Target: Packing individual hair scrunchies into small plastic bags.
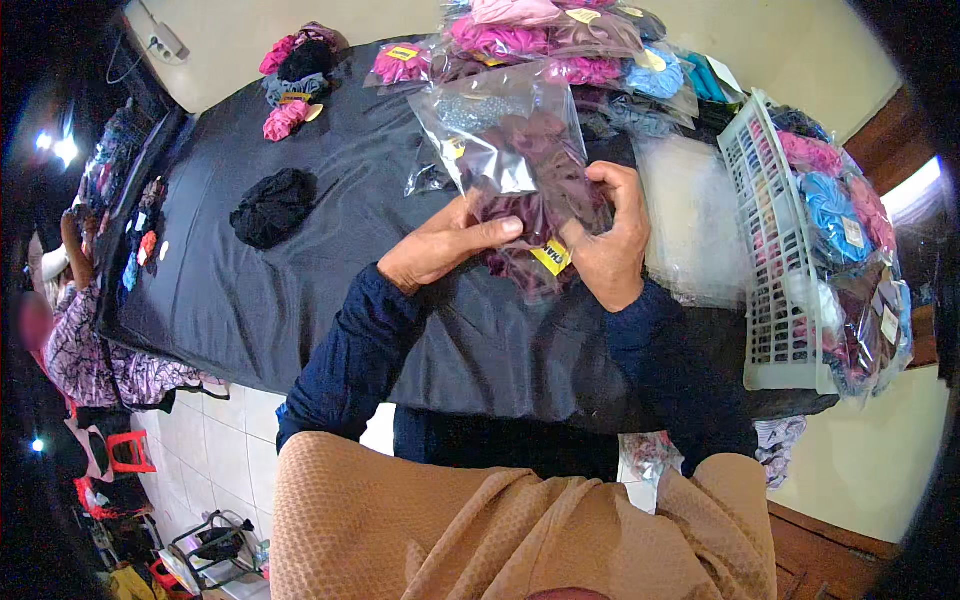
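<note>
My left hand [446, 244] holds the lower left of a clear plastic bag [551, 82], its thumb lying across the front. My right hand [619, 244] grips the other side, thumb and fingers around dark mauve gathered fabric [555, 165], which looks like scrunchies. Most of this fabric shows through the film. I cannot tell whether the lower piece, with a yellow label [553, 256] bearing writing, is inside the bag. A black gathered fabric piece [274, 208] lies left of my hands on the black cloth [337, 315] covering the table.
Packed bags of coloured scrunchies [502, 37] pile up at the far edge. Loose scrunchies [292, 82] sit back left. Right of my hands lies a stack of clear bags [690, 217], beside a white plastic basket [780, 262] of bagged pieces. Another person [82, 330] is at the far left.
</note>
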A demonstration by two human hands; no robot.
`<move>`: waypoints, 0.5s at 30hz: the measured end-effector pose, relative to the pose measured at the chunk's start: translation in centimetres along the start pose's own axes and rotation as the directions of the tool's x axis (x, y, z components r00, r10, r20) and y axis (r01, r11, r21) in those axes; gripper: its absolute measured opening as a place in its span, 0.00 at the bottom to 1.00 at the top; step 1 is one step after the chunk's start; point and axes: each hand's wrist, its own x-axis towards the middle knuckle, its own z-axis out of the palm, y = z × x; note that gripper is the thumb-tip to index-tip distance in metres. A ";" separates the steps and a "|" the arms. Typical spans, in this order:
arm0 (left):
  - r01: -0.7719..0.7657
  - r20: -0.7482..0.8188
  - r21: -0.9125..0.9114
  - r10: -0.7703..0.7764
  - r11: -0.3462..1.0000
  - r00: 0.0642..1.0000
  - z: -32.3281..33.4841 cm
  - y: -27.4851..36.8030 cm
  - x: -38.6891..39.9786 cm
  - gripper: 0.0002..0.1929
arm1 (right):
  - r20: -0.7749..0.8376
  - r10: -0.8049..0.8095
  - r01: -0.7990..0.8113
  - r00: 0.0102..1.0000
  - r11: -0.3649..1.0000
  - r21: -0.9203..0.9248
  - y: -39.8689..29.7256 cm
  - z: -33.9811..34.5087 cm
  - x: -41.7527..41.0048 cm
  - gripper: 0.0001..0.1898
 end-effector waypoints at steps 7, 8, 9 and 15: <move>-0.132 -0.038 -0.210 0.127 0.969 0.991 -0.5 0.4 0.4 0.33 | -0.101 -0.051 0.062 0.994 0.992 0.107 0.8 0.4 0.0 0.24; -0.128 -0.064 -0.238 0.116 0.963 0.991 -0.8 0.3 0.4 0.33 | -0.102 -0.053 0.063 0.993 0.992 0.107 0.8 0.4 0.0 0.24; -0.128 -0.064 -0.237 0.116 0.963 0.991 -0.6 0.4 0.4 0.33 | -0.091 -0.058 0.067 0.994 0.993 0.093 0.9 0.5 -0.1 0.24; -0.062 -0.058 -0.070 0.058 0.996 0.997 0.1 0.1 0.4 0.27 | -0.051 0.004 -0.002 0.999 0.999 0.037 0.1 0.3 -0.2 0.23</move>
